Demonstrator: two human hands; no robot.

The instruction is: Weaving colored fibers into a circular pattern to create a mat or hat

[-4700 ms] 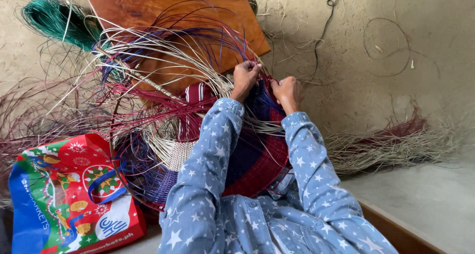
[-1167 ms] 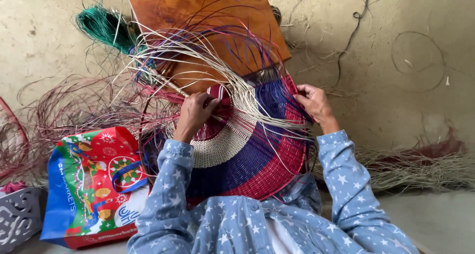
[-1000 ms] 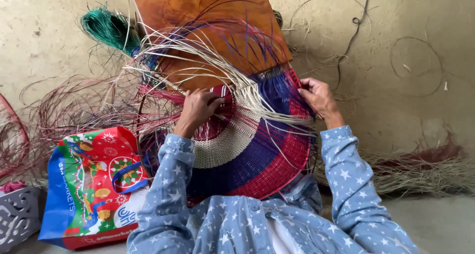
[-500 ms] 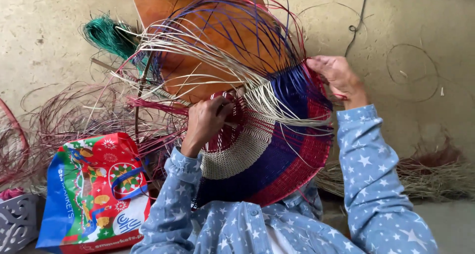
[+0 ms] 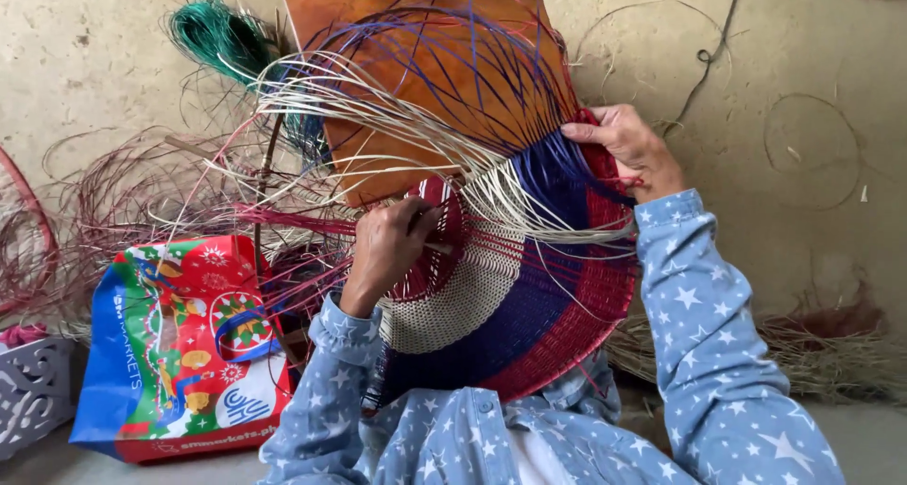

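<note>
Woven basket [image 5: 510, 296] tilted higher; right hand [image 5: 628, 145] gripping rim, left hand [image 5: 387, 249] at centre

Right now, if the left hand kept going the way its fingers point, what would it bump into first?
Probably the loose pale strands, just beyond the left hand on the basket. The wooden board lies behind them; depth is unclear.

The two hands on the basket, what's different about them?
The left hand is curled into a fist at the woven basket's red middle; the right hand lies flatter, fingers gripping the basket's upper rim. The left hand sits lower and nearer the colourful bag; the right hand is higher, by the loose blue strands. Both touch the basket and wear star-print sleeves.
</note>
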